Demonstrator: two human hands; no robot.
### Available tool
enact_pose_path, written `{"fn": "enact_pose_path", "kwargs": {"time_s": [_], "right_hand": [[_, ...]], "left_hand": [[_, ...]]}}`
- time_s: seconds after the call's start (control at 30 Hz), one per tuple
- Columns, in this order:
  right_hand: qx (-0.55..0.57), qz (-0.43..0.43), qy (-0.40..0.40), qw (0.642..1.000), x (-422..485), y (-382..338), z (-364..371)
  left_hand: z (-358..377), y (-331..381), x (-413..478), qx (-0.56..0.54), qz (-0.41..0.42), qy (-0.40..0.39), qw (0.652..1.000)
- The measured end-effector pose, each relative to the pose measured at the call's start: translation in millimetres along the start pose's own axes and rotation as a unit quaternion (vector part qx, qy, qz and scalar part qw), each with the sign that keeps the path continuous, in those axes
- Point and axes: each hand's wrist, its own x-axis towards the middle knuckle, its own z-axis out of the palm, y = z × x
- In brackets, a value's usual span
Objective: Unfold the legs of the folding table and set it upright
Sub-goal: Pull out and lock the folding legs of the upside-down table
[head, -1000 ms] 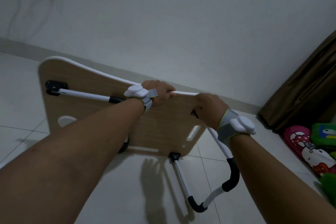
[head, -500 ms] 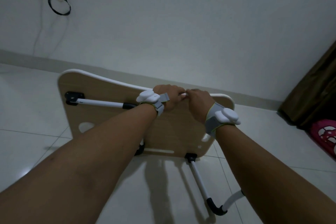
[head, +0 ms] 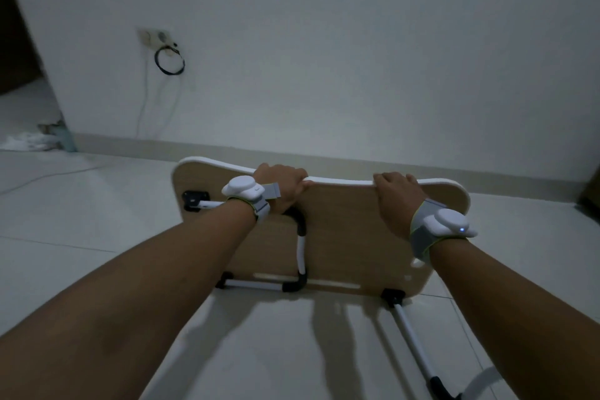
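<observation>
Hands gripping the folding table (head: 344, 230) on edge on the tiled floor (head: 81, 221).
Left hand (head: 281, 185) clasps the top rim above the folded left leg (head: 300, 247); right hand (head: 397, 201) clasps it too; right leg (head: 412, 338) swung out toward the camera.

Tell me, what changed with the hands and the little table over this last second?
The right hand slid rightward along the folding table's top edge, away from the left hand. Both keep gripping that edge. The table stays on edge on the floor, left leg folded flat, right leg swung out.
</observation>
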Motion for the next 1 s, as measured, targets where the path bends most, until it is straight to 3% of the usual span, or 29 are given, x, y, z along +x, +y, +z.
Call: {"fn": "enact_pose_path", "kwargs": {"time_s": [0.3, 0.53, 1.0], "right_hand": [[-0.004, 0.008, -0.023, 1.0, -3.4, -0.7, -5.5], [0.021, 0.069, -0.071, 0.995, 0.8, -24.5, -22.6], [0.073, -0.038, -0.085, 0.993, 44.9, -121.9, -16.8]], "left_hand": [[-6.5, -77.5, -33.8, 0.071, -0.052, 0.011, 0.996], [-11.7, -83.2, -42.8, 0.084, -0.064, 0.008, 0.994], [-13.4, -80.1, -50.2, 0.061, -0.069, 0.007, 0.996]]}}
